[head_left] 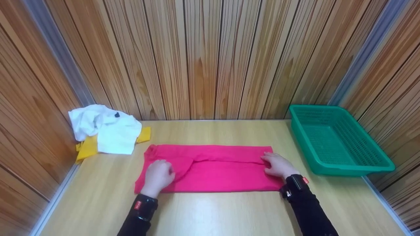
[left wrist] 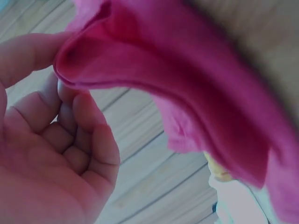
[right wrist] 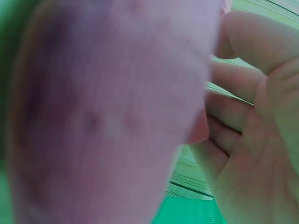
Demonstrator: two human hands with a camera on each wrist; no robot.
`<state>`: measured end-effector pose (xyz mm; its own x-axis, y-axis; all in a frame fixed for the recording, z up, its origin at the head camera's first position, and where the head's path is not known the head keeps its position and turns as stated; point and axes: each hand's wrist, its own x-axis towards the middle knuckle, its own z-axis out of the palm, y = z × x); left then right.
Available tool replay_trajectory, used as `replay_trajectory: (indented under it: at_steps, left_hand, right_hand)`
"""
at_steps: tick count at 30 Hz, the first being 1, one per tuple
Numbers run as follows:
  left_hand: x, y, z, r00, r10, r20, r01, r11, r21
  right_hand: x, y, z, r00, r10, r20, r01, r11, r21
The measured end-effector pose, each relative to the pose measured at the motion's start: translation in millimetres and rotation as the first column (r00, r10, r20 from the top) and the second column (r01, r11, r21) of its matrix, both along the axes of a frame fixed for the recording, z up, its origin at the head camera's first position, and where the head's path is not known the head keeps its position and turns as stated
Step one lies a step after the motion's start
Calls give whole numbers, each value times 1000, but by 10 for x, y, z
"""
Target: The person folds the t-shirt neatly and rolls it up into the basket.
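A bright pink garment (head_left: pixel 226 178) lies folded into a long rectangle on the table, with a curved edge showing on its left part. My left hand (head_left: pixel 158 175) is over that left part. In the left wrist view, the thumb and index finger of this hand (left wrist: pixel 60 140) pinch a folded edge of the pink garment (left wrist: pixel 140 70), while the other fingers curl below. At the garment's right end, my right hand (head_left: pixel 279 164) grips the edge between thumb and fingers. Pink fabric (right wrist: pixel 112 116) fills much of the right wrist view and hides some fingertips of the right hand (right wrist: pixel 247 116).
At the back left, a crumpled white cloth (head_left: pixel 115 131) lies on a yellow cloth (head_left: pixel 88 149). A green perforated plastic basket (head_left: pixel 354 171) stands at the right. Wood-patterned walls (head_left: pixel 203 65) enclose the light wooden table (head_left: pixel 203 213) at the back and both sides.
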<state>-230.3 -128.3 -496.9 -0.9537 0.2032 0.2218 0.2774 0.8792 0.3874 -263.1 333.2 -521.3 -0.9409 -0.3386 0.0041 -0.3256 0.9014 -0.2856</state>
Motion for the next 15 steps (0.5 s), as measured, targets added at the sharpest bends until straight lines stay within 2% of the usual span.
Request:
replay_trajectory:
  at_steps: [2,4,6,9,12,15]
  left_hand:
    - [-56,-49,69,995,33,96,-40,997,67]
    - [-102,-91,119,982,60,181,-83,989,120]
    - [-134,-121,136,962,70,263,-120,977,176]
    - [-151,-143,129,924,62,377,-157,961,227]
    - [-146,-140,92,891,40,452,-174,950,259]
    - [-133,-126,50,870,32,493,-192,941,277]
  right_hand:
    - [2,2,5,1000,-2,3,2,1000,-10]
    - [5,4,7,1000,-7,9,7,1000,-19]
    - [6,7,4,1000,-11,14,12,1000,-25]
    - [4,12,-7,1000,-13,19,14,1000,-26]
    - [1,17,-16,1000,-15,20,15,1000,-27]
    - [1,20,-21,1000,-13,21,14,1000,-28]
